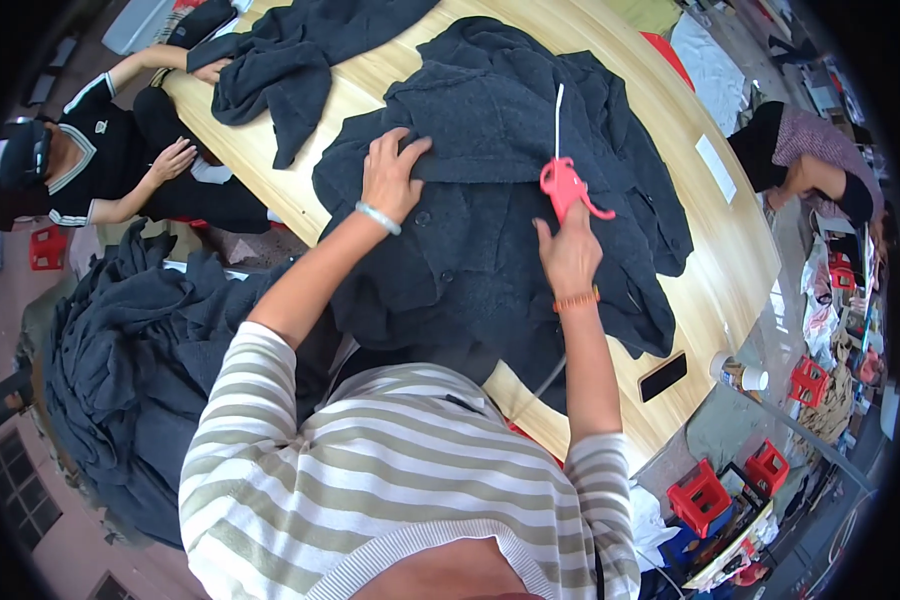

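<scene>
- Dark, woolly cloth makes the garment (490,235), which lies spread on the light wooden table (735,265) in front of the person; its folds overlap, and because of the near-black colour I cannot tell where each sleeve begins. Two buttons (447,275) can just be seen.
- The left hand (390,185) rests on the upper left part of this garment, with thumb and forefinger spread apart; the other fingertips are hard to make out.
- The right hand (573,250) is closed around the pink blow gun (562,182), whose thin white nozzle (558,120) points away from the body, above the cloth. The fingers under the handle are partly hidden, so I cannot tell whether the trigger is pressed.
- A pale hose (550,378) shows beside the right forearm; its joint with the tool is hidden.
- Near the right table edge lies a dark-screened phone (663,377).
- At the left sits a co-worker (100,170), one hand at another dark garment (280,85), which the upper edge cuts off.
- A second person (820,165), at the right, is bent by the lens and partly lost in the rim.
</scene>
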### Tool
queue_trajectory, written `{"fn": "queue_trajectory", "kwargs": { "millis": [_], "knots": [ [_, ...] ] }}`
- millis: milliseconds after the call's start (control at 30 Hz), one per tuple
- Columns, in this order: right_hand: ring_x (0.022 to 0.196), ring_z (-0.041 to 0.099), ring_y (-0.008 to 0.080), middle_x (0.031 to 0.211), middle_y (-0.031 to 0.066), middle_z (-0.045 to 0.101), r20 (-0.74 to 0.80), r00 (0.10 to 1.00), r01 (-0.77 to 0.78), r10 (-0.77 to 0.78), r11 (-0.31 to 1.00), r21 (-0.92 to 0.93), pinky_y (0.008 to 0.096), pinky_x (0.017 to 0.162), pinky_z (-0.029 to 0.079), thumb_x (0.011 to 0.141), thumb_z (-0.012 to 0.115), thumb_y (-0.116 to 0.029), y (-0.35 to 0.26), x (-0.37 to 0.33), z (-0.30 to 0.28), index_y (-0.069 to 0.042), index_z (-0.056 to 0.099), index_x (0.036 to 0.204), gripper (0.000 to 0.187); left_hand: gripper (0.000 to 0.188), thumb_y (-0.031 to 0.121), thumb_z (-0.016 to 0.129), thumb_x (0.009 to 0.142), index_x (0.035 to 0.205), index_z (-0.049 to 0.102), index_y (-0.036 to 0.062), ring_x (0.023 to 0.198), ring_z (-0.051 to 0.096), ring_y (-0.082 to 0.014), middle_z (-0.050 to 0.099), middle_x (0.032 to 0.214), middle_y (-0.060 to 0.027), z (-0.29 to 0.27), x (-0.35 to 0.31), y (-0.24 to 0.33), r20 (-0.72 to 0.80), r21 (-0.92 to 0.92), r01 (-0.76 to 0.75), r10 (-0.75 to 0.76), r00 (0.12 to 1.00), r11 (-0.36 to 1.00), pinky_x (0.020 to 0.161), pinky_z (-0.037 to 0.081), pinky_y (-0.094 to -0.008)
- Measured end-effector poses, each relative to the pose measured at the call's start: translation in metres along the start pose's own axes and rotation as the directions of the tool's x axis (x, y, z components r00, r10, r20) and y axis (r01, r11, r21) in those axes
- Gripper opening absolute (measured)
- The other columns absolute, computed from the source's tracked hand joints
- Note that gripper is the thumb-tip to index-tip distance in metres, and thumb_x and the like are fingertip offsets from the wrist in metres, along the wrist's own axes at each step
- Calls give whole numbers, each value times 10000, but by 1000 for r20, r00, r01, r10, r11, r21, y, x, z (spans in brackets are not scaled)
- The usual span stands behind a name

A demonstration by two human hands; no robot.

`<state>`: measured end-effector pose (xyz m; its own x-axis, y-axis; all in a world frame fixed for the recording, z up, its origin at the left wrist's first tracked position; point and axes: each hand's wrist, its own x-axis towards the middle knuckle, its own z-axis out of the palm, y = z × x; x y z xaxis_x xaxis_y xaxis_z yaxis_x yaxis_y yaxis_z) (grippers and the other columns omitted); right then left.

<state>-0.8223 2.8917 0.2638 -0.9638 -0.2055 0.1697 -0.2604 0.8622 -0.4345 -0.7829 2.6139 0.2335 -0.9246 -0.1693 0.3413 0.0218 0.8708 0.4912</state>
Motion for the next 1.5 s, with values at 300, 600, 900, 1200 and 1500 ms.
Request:
{"fn": "queue_trajectory", "kwargs": {
  "millis": [300, 600, 900, 1200, 1500],
  "knots": [
    [719, 655, 331, 765, 220, 647, -247, 958, -137, 147, 989, 58, 409, 674, 491, 837, 659, -252, 37, 126, -77, 16, 647, 941, 288, 217, 248, 678, 887, 954, 646, 44, 851, 588, -72, 644, 890, 12, -100, 145, 50, 611, -788, 601, 49, 790, 137, 806, 471, -218],
    [706, 557, 427, 768, 246, 542, -60, 997, 35, -46, 983, -182, 463, 659, 437, 892, 636, -333, 27, 62, -104, 4, 571, 803, 355, 357, 4, 640, 854, 1196, 554, -54, 1011, 646, -229, 648, 1138, -140, -30, 46, -24, 803, -595, 793, -147, 578, -131, 908, 523, -349],
    [749, 609, 442, 843, 218, 619, 179, 961, -226, 213, 973, 51, 474, 631, 477, 929, 601, -226, 1, -62, -105, -40, 454, 1073, 277, 310, 59, 667, 872, 1145, 582, -60, 935, 640, -170, 660, 1048, -99, 14, -3, 77, 748, -658, 711, -113, 654, -247, 870, 521, -305],
    [632, 606, 439, 649, 248, 591, 451, 891, -86, 47, 994, 66, 482, 548, 470, 898, 630, -235, -19, -103, -107, -21, 527, 983, 252, 246, 103, 604, 924, 1029, 548, -112, 879, 675, -242, 647, 960, -154, 45, 3, 82, 786, -615, 733, -152, 599, -291, 732, 583, -419],
    [631, 627, 404, 655, 222, 614, 477, 878, -93, 30, 990, 109, 465, 569, 483, 898, 631, -252, -10, -90, -116, -15, 528, 1005, 280, 318, 256, 537, 976, 1211, 551, 42, 1074, 619, -245, 630, 1160, -84, 34, 24, 68, 792, -473, 704, 95, 603, -530, 937, 492, -451]
  ]
}}
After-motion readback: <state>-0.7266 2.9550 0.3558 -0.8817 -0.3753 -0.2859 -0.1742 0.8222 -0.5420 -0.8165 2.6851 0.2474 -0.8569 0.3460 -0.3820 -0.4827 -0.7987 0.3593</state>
